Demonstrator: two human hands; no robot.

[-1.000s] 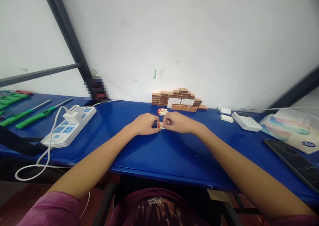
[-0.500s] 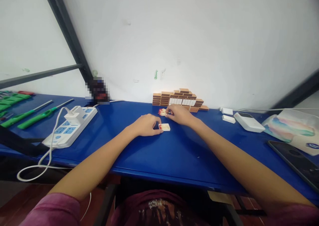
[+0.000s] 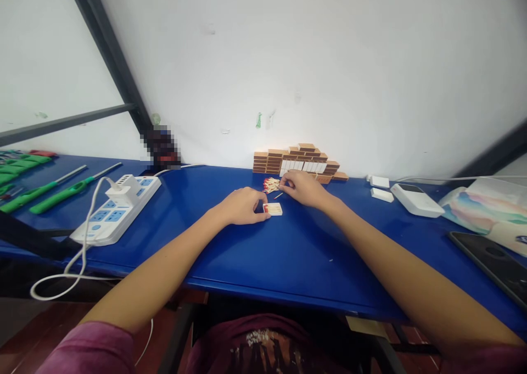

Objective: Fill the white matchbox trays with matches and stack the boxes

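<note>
A small white matchbox tray point(image 3: 275, 211) with red-headed matches in it lies on the blue table. My left hand point(image 3: 246, 206) curls around its left end, thumb along the near side. Just behind the tray is a loose pile of red-tipped matches point(image 3: 270, 185), heads pointing left. Over the stick ends of this pile, my right hand point(image 3: 302, 187) is closed in a pinch on matches; how many is hidden by the fingers. One single match point(image 3: 279, 195) lies apart between pile and tray.
Stacked brown and white matchboxes point(image 3: 302, 157) stand against the wall. A white power strip point(image 3: 111, 215) and green long lighters point(image 3: 61, 193) are on the left. On the right sit small white boxes point(image 3: 381, 195), a white device point(image 3: 418, 199), a plastic pack point(image 3: 481, 206) and a phone point(image 3: 489, 258).
My right hand has shifted slightly right and back at the match pile. A single match now shows in front of the pile. My left hand stays at the tray.
</note>
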